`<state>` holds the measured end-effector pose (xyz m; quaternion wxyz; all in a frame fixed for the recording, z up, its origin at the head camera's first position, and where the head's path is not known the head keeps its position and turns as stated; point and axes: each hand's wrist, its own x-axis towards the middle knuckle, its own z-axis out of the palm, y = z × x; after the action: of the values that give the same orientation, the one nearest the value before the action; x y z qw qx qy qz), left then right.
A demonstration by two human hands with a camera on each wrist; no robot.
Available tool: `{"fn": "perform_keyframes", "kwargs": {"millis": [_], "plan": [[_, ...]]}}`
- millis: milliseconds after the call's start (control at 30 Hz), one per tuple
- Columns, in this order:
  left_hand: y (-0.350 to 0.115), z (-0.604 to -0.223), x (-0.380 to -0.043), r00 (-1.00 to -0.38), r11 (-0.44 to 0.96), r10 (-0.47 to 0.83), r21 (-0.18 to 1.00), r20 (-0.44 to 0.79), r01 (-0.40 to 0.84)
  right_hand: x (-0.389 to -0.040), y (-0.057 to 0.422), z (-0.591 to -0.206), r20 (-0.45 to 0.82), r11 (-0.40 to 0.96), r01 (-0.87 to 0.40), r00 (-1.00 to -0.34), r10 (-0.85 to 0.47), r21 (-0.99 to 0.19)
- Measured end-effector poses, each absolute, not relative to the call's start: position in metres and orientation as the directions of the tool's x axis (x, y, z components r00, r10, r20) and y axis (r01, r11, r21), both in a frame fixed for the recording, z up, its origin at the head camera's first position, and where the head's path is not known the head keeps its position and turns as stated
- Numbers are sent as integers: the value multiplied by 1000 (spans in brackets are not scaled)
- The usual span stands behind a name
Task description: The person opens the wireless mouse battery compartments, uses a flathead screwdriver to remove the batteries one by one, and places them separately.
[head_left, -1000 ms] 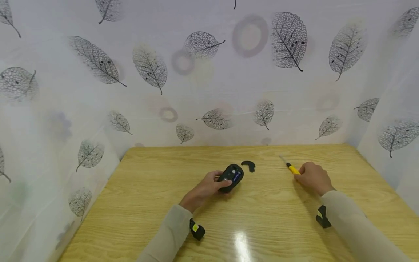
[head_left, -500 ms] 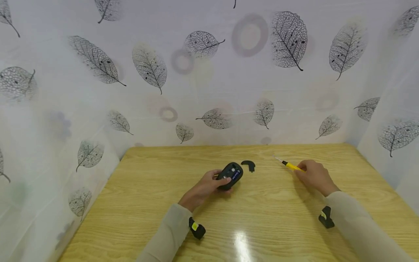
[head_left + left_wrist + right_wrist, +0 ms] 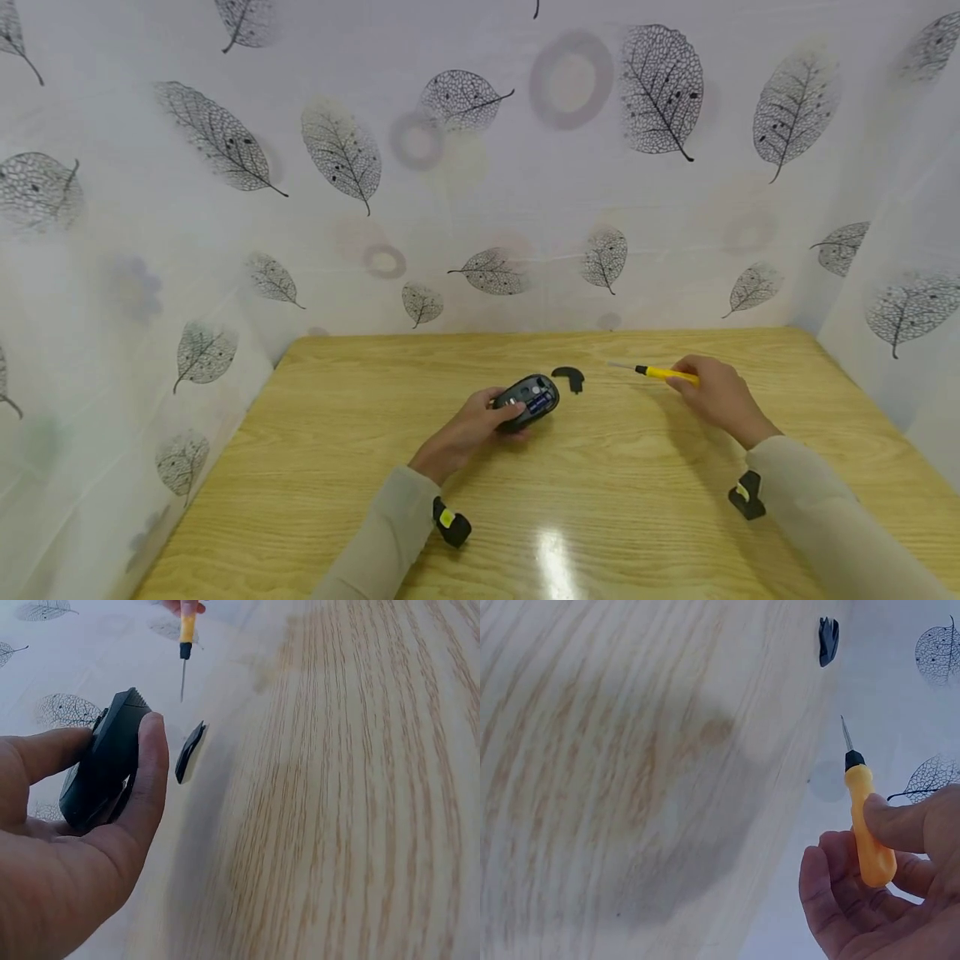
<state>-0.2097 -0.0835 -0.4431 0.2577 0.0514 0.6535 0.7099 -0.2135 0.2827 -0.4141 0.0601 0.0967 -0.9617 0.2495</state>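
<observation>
Fingers of the left hand (image 3: pixel 467 429) grip a black, oval computer mouse (image 3: pixel 526 389), thumb across its upturned underside, where an open compartment shows a dark blue battery (image 3: pixel 541 403). The mouse is held tilted above a glossy, yellowish wood-grain surface (image 3: pixel 600 492). Just beyond it to the right, a curved, hook-shaped black piece (image 3: pixel 574 378) lies on the surface. Farther right, the right hand (image 3: pixel 716 397) pinches a slim yellow-handled screwdriver (image 3: pixel 660 373) with black collar and metal shaft between thumb and fingers, its tip pointing left, apart from the black piece.
</observation>
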Motion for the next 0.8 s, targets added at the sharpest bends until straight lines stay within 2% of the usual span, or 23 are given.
{"fn": "perform_keyframes", "kwargs": {"millis": [800], "plan": [[-86, -442, -210, -867, -23, 419, 952, -268, -306, -213, 261, -392, 184, 764, -250, -968, -173, -595]]}}
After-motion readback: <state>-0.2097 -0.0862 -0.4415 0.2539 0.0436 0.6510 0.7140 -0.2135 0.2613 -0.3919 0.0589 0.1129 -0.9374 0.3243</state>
